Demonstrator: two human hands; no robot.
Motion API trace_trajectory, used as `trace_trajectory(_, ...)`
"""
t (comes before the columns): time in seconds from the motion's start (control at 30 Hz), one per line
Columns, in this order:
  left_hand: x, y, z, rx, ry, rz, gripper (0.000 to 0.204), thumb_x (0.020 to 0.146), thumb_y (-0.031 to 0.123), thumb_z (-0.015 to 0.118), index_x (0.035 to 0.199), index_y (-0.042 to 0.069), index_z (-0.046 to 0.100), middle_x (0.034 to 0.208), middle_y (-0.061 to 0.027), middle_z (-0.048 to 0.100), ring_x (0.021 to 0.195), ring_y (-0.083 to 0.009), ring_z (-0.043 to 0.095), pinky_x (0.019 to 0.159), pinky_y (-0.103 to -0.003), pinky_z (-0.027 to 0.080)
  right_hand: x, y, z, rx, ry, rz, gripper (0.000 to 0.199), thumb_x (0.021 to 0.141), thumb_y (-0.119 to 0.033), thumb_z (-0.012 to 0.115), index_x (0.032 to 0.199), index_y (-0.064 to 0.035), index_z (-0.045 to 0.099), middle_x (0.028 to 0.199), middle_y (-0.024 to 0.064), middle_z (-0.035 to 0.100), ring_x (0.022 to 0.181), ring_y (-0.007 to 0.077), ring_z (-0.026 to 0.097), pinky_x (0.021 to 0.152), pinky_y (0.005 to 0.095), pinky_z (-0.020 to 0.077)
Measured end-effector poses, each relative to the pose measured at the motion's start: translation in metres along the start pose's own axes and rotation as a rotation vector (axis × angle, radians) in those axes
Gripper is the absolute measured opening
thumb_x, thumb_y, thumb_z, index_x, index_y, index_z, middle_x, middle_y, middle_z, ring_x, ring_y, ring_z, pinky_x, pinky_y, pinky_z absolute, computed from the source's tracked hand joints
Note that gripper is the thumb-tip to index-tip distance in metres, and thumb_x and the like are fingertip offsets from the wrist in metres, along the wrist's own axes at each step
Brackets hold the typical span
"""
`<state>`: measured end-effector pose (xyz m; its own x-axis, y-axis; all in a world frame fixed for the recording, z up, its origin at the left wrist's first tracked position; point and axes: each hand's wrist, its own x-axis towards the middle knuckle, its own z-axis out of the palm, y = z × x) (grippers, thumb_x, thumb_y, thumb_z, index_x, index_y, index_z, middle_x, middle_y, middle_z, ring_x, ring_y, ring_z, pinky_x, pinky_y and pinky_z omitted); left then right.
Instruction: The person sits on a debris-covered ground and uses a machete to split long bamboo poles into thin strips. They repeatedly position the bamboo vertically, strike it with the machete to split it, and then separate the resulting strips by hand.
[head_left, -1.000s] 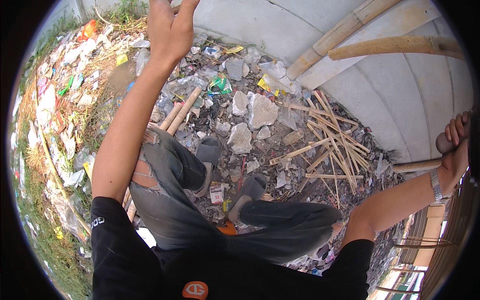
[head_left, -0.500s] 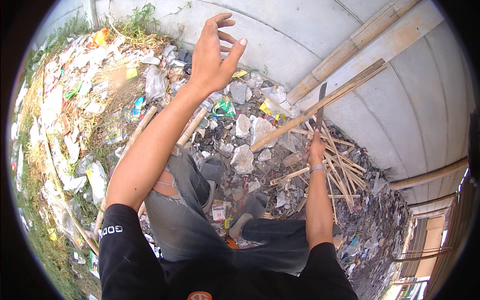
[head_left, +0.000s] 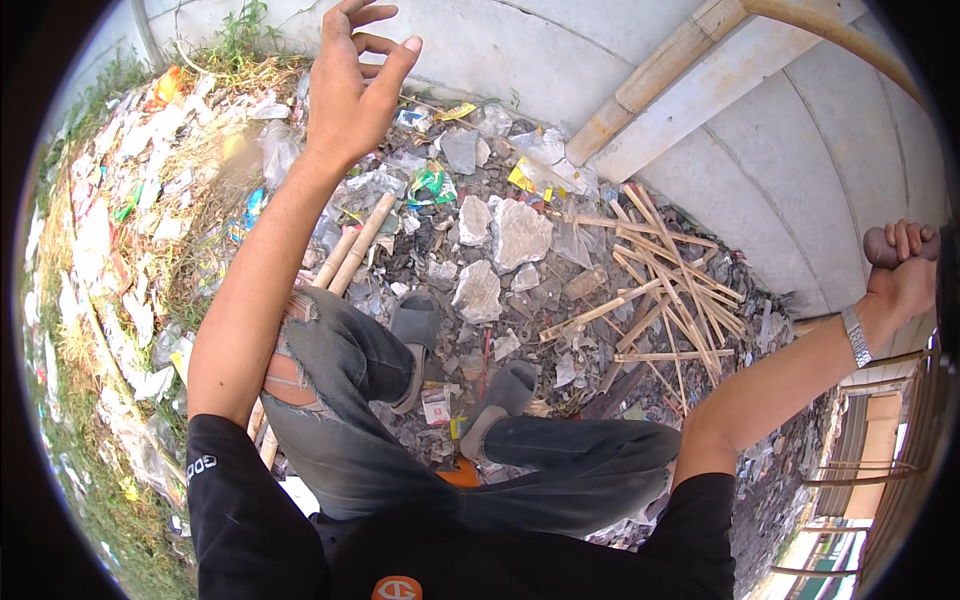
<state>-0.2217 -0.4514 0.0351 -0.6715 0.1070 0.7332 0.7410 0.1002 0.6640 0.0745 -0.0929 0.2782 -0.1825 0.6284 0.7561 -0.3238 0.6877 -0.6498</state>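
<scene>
My left hand (head_left: 352, 100) is raised at the upper left, its fingers loosely bent and apart, holding nothing. Out at the far right edge, my right hand (head_left: 908, 275) is wrapped round the brown, rounded handle (head_left: 880, 247) of a knife; the blade is out of sight. A metal-banded watch (head_left: 856, 337) sits on that wrist. Below and between my hands lies a loose pile of split wooden sticks (head_left: 680, 290) on the rubble. At the top right a long wooden strip (head_left: 845, 42) crosses in front of the wall, touched by neither hand.
A pale panel wall (head_left: 770, 210) runs behind, with a thick bamboo pole (head_left: 650, 85) leaning on it. Broken concrete chunks (head_left: 520, 236) and litter cover the ground. Two bamboo poles (head_left: 362, 243) lie by my left knee. My sandalled feet (head_left: 414, 325) rest among the rubble.
My right hand has swung up and outward to the right with the knife. The long stick has left its slanting place above the rubble. My left hand has shifted up and left.
</scene>
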Motion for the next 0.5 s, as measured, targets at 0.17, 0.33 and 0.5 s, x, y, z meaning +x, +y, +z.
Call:
trace_trajectory(0.17, -0.003, -0.013, -0.009, -0.038, 0.015, -0.051, 0.062, 0.095, 0.019, 0.068, 0.146, -0.001, 0.037, 0.136, -0.0185, 0.056, 0.098, -0.0163, 0.065, 0.081, -0.03, 0.055, -0.144, 0.122, 0.047, -0.056, -0.051, 0.34, 0.054, 0.106, -0.053, 0.049, 0.074, -0.0085, 0.043, 0.059, 0.0003, 0.038, 0.052, 0.0128, 0.039, 0.051, 0.0319, 0.0385)
trace_trajectory(0.33, 0.0, -0.018, -0.006, -0.034, 0.053, -0.001, 0.061, 0.093, 0.02, 0.069, 0.142, -0.001, 0.039, 0.13, -0.0193, 0.059, 0.095, -0.0189, 0.066, 0.073, -0.032, 0.058, -0.332, 0.342, 0.062, -0.662, -0.397, 0.47, 0.059, 0.103, -0.044, 0.055, 0.08, 0.0105, 0.062, 0.073, 0.0282, 0.063, 0.07, 0.0462, 0.058, 0.068, 0.0515, 0.0438)
trace_trajectory(0.5, -0.004, -0.011, -0.008, -0.01, 0.011, 0.048, 0.062, 0.09, 0.015, 0.071, 0.141, -0.001, 0.039, 0.13, -0.0204, 0.058, 0.089, -0.0192, 0.067, 0.072, -0.033, 0.059, -0.296, 0.377, 0.056, -0.599, -0.437, 0.671, 0.064, 0.101, -0.049, 0.059, 0.069, 0.0069, 0.056, 0.057, 0.0174, 0.055, 0.056, 0.0318, 0.058, 0.06, 0.0485, 0.0445)
